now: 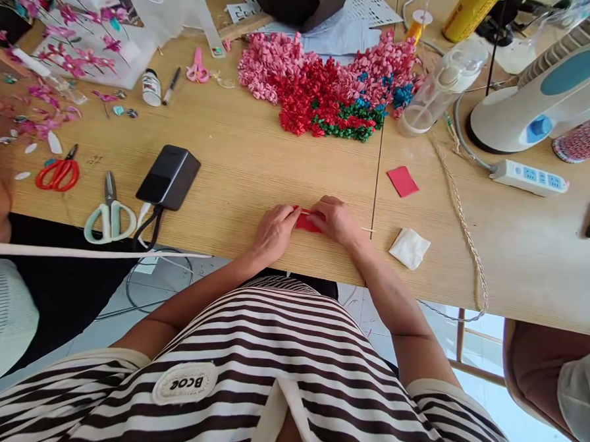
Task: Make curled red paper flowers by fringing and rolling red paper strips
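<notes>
A small red piece of cloth (307,223) lies on the table near its front edge, between my two hands. My left hand (276,232) is closed on its left end, fingertips pressed to the cloth. My right hand (337,220) grips the right end with bent fingers. Along the cloth's upper edge runs a thin pale stick (306,212), partly hidden by my fingers. Another thin pale strip (368,229) shows just right of my right wrist. To the right are a flat red square (402,181) and a folded white cloth (409,248).
Pink, red and green fabric flowers (326,84) are heaped at the back. Left are a black power adapter (169,177), white-handled scissors (110,214) and red scissors (59,171). A power strip (529,177) and twisted cord (460,220) lie right. Another person sits at far left.
</notes>
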A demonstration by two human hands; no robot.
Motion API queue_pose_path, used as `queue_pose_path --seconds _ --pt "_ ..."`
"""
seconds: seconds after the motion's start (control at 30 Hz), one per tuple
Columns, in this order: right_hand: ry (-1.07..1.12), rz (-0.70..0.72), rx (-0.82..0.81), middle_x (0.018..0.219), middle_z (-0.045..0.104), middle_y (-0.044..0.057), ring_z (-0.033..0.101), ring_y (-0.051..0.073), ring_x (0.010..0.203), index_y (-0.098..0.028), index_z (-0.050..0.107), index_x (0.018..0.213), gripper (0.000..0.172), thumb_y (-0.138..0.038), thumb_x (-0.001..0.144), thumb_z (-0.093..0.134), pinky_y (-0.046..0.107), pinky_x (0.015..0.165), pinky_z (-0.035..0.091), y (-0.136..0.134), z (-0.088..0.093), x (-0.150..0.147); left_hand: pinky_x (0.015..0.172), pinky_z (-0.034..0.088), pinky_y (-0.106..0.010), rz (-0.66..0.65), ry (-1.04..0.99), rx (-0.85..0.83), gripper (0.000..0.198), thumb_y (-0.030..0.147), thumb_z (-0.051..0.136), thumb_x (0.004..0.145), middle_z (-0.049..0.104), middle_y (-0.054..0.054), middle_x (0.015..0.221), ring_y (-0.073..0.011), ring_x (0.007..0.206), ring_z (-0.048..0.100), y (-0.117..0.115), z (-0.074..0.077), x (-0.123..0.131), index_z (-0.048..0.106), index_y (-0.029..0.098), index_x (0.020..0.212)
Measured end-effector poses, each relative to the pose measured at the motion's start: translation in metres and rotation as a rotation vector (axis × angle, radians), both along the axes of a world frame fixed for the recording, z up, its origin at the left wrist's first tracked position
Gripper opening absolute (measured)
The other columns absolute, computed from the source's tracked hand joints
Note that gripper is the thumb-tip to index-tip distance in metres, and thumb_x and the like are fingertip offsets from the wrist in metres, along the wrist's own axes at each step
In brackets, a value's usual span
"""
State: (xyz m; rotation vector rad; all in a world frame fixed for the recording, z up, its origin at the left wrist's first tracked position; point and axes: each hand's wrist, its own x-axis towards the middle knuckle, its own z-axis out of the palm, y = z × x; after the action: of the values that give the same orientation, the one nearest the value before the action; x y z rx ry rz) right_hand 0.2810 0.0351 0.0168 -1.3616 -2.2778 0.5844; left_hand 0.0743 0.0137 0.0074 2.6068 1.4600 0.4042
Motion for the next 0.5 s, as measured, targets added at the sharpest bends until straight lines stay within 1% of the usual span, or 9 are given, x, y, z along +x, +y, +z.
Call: queue_pose_path --seconds 0.1,0.17,0.27,0.37,0.5 --pt "-0.053 -0.008 -0.021 0.094 0.070 0.008 0.061 0.018 0.086 -0.015 0.074 0.090 0.009 -0.021 0.093 0.069 0.029 0.077 0.043 0.000 0.002 0.001 0.096 0.053 -0.033 0.070 -0.153 0.022 0.042 0.015 0.040 0.102 0.070 -0.012 0.113 -0.0215 0.106 0.063 0.006 0.000 -0.004 0.067 0.015 0.134" --pt "-0.072 -0.018 -0.031 0.095 0.071 0.008 0.061 0.018 0.086 -0.015 0.075 0.090 0.008 -0.020 0.092 0.070 0.029 0.076 0.043 0.000 0.003 0.001 0.098 0.053 -0.034 0.093 -0.203 0.013 0.039 0.016 0.044 0.100 0.069 -0.012 0.115 -0.0220 0.108 0.062 0.012 0.001 -0.005 0.069 0.014 0.130" --pt "-0.100 -0.027 -0.051 0.096 0.071 0.009 0.062 0.019 0.088 -0.015 0.076 0.093 0.008 -0.022 0.092 0.071 0.029 0.076 0.043 0.000 0.004 0.000 0.103 0.052 -0.036 0.056 -0.207 -0.036 0.035 0.017 0.048 0.099 0.068 -0.011 0.116 -0.0231 0.112 0.061 0.020 0.001 -0.003 0.071 0.015 0.125" --pt "-0.126 -0.031 -0.051 0.098 0.072 0.010 0.063 0.021 0.091 -0.015 0.076 0.095 0.010 -0.023 0.093 0.071 0.031 0.077 0.043 -0.001 0.007 -0.002 0.103 0.052 -0.037 0.031 -0.193 -0.073 0.031 0.018 0.049 0.099 0.069 -0.011 0.114 -0.0234 0.112 0.061 0.024 -0.001 -0.003 0.073 0.015 0.118" --pt "-0.160 -0.044 -0.054 0.100 0.072 0.011 0.064 0.022 0.094 -0.015 0.076 0.096 0.015 -0.022 0.097 0.063 0.032 0.080 0.044 -0.002 0.010 -0.006 0.102 0.051 -0.037 0.035 -0.225 -0.063 0.027 0.019 0.050 0.100 0.069 -0.011 0.111 -0.0231 0.110 0.061 0.025 -0.006 -0.004 0.075 0.015 0.111"
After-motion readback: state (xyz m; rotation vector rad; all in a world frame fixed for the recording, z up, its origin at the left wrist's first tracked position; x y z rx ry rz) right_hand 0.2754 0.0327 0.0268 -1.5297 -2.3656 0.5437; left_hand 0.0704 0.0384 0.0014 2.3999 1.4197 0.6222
